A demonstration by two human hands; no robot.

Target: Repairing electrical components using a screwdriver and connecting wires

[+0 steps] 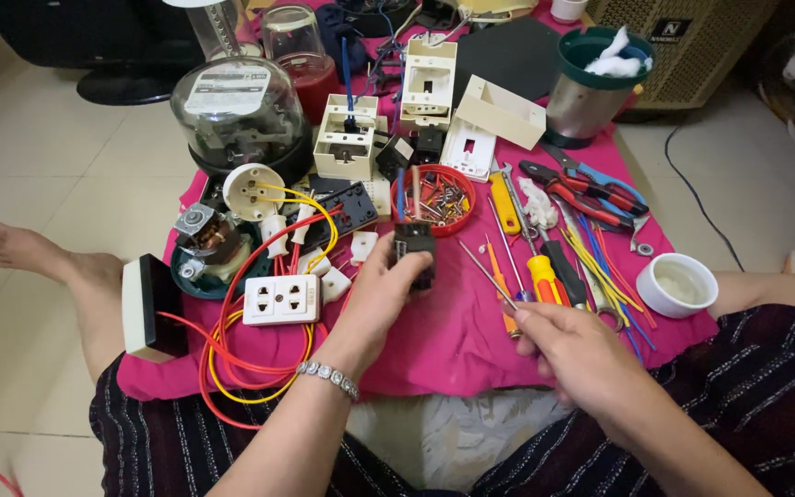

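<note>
My left hand holds a small black electrical part upright over the pink cloth. A red wire and a blue wire stick up from the part's top. My right hand grips a thin screwdriver by its near end; its shaft points up and left toward the black part, with the tip short of it. A silver bracelet circles my left wrist.
A white double socket with red and yellow wires lies left. A red dish of screws, screwdrivers, pliers, white switch boxes, a glass meter, a metal cup and a white cup surround my hands.
</note>
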